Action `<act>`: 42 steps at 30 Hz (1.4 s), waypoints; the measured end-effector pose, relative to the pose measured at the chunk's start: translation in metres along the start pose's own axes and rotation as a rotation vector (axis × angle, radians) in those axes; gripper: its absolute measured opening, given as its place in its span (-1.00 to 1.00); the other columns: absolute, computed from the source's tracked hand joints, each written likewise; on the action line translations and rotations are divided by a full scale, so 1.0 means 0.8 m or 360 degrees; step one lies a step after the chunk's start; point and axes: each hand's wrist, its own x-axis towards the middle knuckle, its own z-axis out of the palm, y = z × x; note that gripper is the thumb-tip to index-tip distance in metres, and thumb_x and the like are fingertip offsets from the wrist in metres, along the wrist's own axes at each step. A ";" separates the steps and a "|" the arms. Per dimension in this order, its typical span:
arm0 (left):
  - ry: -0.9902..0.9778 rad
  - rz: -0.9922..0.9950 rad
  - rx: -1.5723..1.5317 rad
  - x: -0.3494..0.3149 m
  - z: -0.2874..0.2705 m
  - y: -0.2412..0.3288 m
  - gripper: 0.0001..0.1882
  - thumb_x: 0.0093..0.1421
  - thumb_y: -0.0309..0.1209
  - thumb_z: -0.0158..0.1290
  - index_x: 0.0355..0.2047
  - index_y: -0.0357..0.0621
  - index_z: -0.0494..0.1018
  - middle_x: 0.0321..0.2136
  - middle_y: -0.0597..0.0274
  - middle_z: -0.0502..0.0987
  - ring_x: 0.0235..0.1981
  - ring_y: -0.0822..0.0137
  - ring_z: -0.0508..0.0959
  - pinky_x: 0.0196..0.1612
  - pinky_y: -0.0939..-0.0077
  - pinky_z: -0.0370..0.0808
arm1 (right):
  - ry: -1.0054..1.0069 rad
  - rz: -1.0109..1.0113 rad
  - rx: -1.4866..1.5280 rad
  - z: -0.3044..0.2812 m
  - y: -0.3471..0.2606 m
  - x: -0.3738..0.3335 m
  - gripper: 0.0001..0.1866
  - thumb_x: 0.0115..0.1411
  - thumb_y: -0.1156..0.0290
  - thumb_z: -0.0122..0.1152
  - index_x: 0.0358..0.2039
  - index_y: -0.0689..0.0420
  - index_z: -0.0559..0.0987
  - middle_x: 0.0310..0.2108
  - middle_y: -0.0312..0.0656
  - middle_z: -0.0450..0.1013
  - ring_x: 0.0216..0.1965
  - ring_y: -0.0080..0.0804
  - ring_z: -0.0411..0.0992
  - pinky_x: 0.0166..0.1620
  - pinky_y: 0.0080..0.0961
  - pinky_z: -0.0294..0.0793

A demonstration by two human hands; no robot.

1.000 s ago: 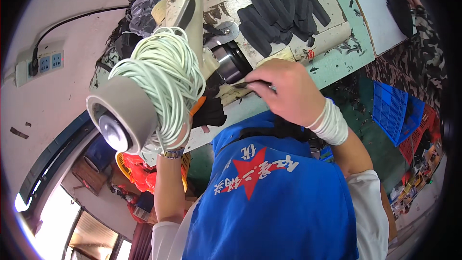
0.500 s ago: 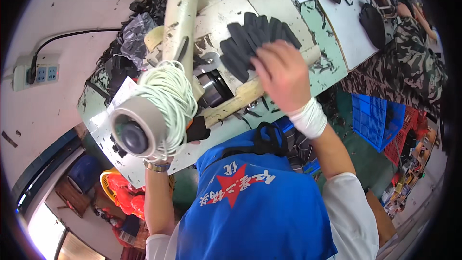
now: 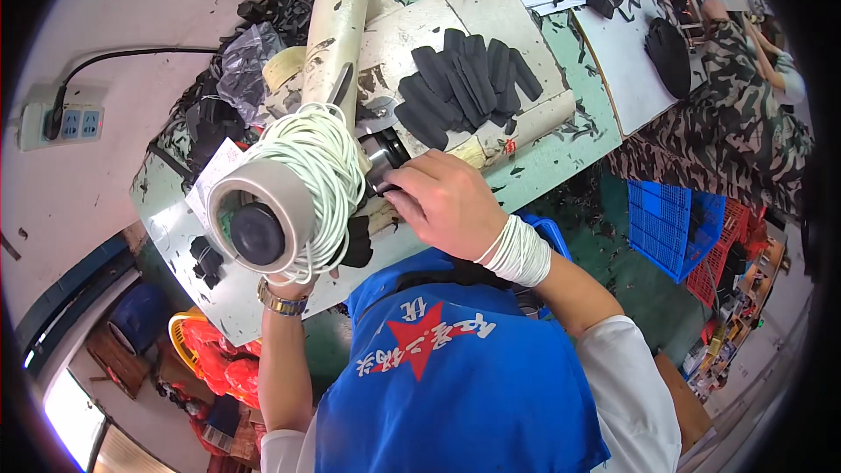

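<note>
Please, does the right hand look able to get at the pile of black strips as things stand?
Probably yes: the right hand is beside the shiny cylinder, close to the black strips, and nothing tall seems to stand between.

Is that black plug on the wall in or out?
In: the black plug sits against the white wall socket, with its black cable curving up and away.

Bright, glaring window point(image 3: 74, 416) lower left, dark bent edges
</note>
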 end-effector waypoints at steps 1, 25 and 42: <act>0.0016 -0.0043 0.0405 0.003 0.012 0.007 -0.73 0.26 -0.21 0.05 -0.28 -0.18 0.46 -0.57 0.27 0.52 -0.70 0.49 0.46 -0.77 0.63 0.28 | 0.0026 0.0038 -0.0069 0.003 -0.002 0.002 -0.83 -0.01 0.50 0.29 -0.36 0.24 0.56 -0.45 -0.10 0.47 -0.38 -0.15 0.43 -0.28 -0.32 0.44; -0.0164 -0.0114 -0.0456 -0.015 0.007 0.010 -0.70 0.22 -0.35 0.08 -0.11 -0.29 0.44 -0.37 0.14 0.58 -0.42 0.29 0.62 -0.64 0.50 0.56 | 0.0691 -0.0044 -0.0280 -0.051 0.013 0.007 -0.82 -0.02 0.56 0.28 -0.34 0.25 0.57 -0.42 -0.08 0.50 -0.36 -0.05 0.47 -0.24 -0.29 0.48; -0.0155 0.0206 -0.0155 -0.014 -0.003 0.003 -0.61 0.19 -0.44 0.13 0.01 -0.21 0.35 -0.31 0.10 0.56 -0.47 0.23 0.62 -0.70 0.47 0.55 | -0.0056 0.0308 0.0354 -0.045 0.018 -0.017 -0.87 0.00 0.56 0.30 -0.37 0.25 0.60 -0.44 -0.06 0.52 -0.42 -0.17 0.49 -0.33 -0.40 0.46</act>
